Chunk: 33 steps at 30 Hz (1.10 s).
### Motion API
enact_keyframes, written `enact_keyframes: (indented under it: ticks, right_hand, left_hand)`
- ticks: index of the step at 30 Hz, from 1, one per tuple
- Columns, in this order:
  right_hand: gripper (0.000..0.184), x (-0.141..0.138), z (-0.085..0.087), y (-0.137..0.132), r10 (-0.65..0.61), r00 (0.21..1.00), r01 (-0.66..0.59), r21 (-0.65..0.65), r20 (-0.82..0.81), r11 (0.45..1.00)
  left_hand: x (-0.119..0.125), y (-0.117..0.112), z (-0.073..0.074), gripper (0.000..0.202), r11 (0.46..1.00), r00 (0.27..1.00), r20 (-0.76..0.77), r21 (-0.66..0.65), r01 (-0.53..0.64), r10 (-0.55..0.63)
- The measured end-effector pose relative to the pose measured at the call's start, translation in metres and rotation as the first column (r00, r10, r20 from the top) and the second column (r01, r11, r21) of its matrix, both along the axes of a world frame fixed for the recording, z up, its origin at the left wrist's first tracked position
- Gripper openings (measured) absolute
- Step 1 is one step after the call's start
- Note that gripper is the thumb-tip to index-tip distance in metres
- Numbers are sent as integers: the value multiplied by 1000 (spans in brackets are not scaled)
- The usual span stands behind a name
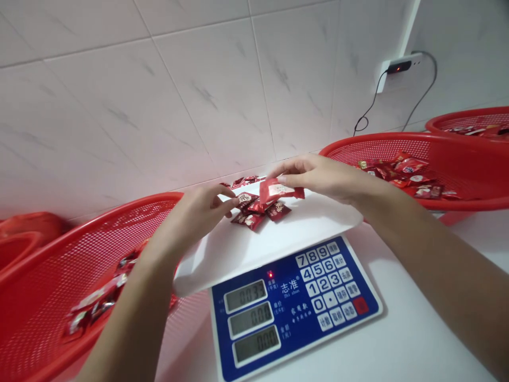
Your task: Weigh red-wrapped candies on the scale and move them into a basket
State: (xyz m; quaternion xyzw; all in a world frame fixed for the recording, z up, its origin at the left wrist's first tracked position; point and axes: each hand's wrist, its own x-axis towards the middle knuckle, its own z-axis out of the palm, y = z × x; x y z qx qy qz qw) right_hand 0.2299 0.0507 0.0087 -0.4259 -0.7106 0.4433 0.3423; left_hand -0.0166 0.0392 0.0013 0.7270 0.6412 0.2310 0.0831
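Observation:
A white weighing pan [207,254] rests on a blue and white digital scale [294,313]. Several dark red wrapped candies [254,220] lie in a small heap on it. My right hand [314,172] reaches in from the right, its fingers closed on a brighter red candy packet [280,190] with a pale label, held just over the heap. From the left, my left hand [201,209] pinches the edge of a dark red wrapped candy [245,199] with light lettering. Lit digits show on the scale's displays, the top one slightly blurred.
Red mesh baskets with wrapped candies stand on both sides: a left basket [43,297], a right basket [469,170] and a farther one [469,118]. More red packets [244,182] show behind the pan. A tiled wall [214,95] carries a socket with cables [401,66].

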Motion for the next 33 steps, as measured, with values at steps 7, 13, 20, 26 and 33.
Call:
enact_keyframes:
  ticks: [7, 13, 20, 26, 33]
  right_hand:
    - [9, -9, 4, -11, 80, 943, -85, -1, -324, 996]
    - [18, -11, 4, -12, 147, 908, -191, -75, -392, 979]
    - [53, -4, 0, -6, 193, 953, -140, 225, -234, 964]
    - [41, -3, 5, -9, 199, 962, -152, 239, -188, 959]
    - [31, -1, 2, -7, 242, 948, -222, 117, -205, 968]
  left_hand:
    - [27, -30, 14, 38, 876, 922, 56, 340, 343, -382]
    - [37, -33, 13, 4, 821, 919, 77, 482, 306, -387]
    - [31, -34, 16, 23, 911, 918, 265, 367, 187, -295]
    - [33, -35, 21, 29, 930, 807, 466, 125, 345, -362]
    - [32, -33, 25, 32, 892, 756, 511, 48, 449, -408]
